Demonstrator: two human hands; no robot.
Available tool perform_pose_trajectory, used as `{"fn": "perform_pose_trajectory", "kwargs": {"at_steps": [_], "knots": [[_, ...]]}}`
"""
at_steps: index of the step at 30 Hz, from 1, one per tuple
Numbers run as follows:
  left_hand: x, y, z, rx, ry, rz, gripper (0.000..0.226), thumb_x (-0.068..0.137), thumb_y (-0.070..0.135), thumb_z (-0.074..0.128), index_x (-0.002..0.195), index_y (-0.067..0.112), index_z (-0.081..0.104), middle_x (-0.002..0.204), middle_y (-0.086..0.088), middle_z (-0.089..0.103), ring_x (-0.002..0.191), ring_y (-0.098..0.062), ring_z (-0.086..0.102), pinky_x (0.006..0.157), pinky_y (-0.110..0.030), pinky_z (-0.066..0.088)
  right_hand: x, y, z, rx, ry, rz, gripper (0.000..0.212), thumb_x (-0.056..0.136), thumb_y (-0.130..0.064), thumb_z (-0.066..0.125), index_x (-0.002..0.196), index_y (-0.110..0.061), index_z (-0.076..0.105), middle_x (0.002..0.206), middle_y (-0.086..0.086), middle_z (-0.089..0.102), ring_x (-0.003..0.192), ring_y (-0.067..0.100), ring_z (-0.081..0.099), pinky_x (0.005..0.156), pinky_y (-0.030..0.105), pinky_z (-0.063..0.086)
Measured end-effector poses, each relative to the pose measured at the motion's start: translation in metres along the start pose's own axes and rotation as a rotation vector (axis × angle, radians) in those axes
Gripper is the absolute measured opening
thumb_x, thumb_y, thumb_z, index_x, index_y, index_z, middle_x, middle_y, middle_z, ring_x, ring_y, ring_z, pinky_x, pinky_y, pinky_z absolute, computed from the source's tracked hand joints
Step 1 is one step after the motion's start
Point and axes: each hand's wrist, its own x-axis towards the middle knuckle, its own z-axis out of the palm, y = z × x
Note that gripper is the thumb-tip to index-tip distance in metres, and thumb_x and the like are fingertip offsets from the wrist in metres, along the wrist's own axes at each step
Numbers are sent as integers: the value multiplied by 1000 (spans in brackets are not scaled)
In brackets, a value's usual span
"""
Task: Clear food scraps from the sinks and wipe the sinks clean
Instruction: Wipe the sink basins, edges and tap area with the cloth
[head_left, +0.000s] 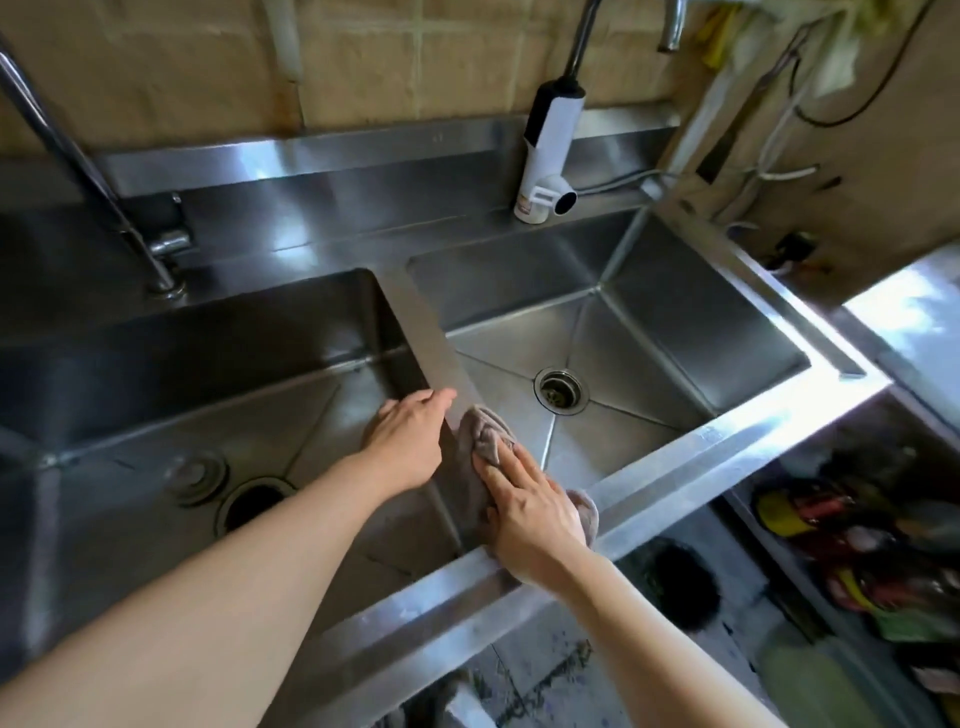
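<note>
A steel double sink fills the view. My right hand (535, 514) presses a grey-brown cloth (485, 436) flat onto the divider (421, 332) between the two basins, near the front rim. My left hand (408, 441) rests on the divider's left edge, fingers curled over it into the left basin (156, 415). The left basin has an open drain hole (254, 504) with a round strainer (195, 475) lying beside it. The right basin (649, 332) has a strainer seated in its drain (561, 391). I see no food scraps in either basin.
A white tap heater (545, 156) stands on the back ledge behind the right basin. A chrome tap (161, 270) rises at the back left. Cables hang at the upper right. Coloured items sit in a bin (872, 545) at the lower right.
</note>
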Motion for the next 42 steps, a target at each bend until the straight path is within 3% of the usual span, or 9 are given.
{"fn": "perform_pose_trajectory", "kwargs": {"at_steps": [8, 13, 17, 20, 24, 29, 35, 38, 42], "knots": [[-44, 31, 17, -22, -44, 60, 63, 82, -5, 36, 139, 21, 39, 143, -2, 44, 129, -25, 41, 105, -32, 28, -59, -5, 6, -75, 73, -7, 50, 94, -34, 37, 142, -23, 40, 158, -3, 20, 146, 20, 12, 119, 38, 6], [-55, 40, 22, 11, -83, 16, 66, 82, -7, 36, 142, 20, 32, 143, -4, 42, 132, -24, 36, 106, -36, 27, -66, 29, -3, -97, 156, 42, 34, 95, -47, 29, 111, -32, 56, 142, -12, 43, 136, 15, 27, 108, 42, 21], [-60, 48, 22, 46, -132, -40, 69, 84, -8, 36, 146, 20, 26, 146, -7, 39, 138, -24, 30, 111, -42, 24, -65, 87, -13, -114, 134, 249, 42, 97, -51, 21, 121, -36, 52, 147, -14, 33, 139, 15, 16, 111, 52, 16], [-60, 57, 20, 45, -140, -86, 66, 85, -7, 36, 145, 19, 27, 143, -9, 40, 135, -27, 33, 110, -43, 25, -62, 108, -21, -133, 144, 314, 45, 97, -51, 19, 127, -37, 49, 147, -9, 34, 138, 18, 19, 111, 48, 19], [-73, 60, 22, -14, -157, -154, 72, 84, -9, 37, 148, 22, 21, 152, -8, 29, 142, -25, 23, 116, -48, 18, -76, 77, -3, -137, 179, 152, 51, 94, -48, 20, 134, -29, 46, 151, 1, 33, 140, 23, 23, 116, 42, 14], [-122, 31, 20, -8, -103, -267, 65, 87, -2, 39, 145, 24, 27, 151, 0, 34, 139, -21, 29, 112, -42, 23, -86, 24, 16, -106, 81, -37, 63, 87, -52, 22, 141, -24, 37, 158, 6, 17, 145, 26, 11, 119, 47, 7], [-197, -12, 12, 14, -55, -438, 48, 97, 36, 41, 143, 25, 31, 151, -1, 35, 138, -21, 33, 112, -45, 23, -90, -16, 28, -60, 16, -300, 61, 90, -44, 24, 148, -26, 28, 159, 1, 13, 146, 22, 10, 120, 44, 4], [-228, -31, 5, 40, -31, -501, 54, 94, 51, 41, 142, 29, 31, 148, 0, 38, 135, -21, 36, 109, -46, 25, -74, 7, 13, -20, -59, -389, 55, 96, -37, 40, 149, -29, 28, 158, -3, 19, 145, 17, 14, 120, 41, 13], [-265, -52, 0, 55, -117, -551, 78, 78, 72, 49, 143, 32, 29, 150, 2, 33, 138, -20, 30, 109, -46, 21, -64, 52, -1, -270, -83, -433, 70, 91, -58, 44, 151, -34, 18, 160, -6, 8, 146, 15, 5, 119, 42, 6]]}}
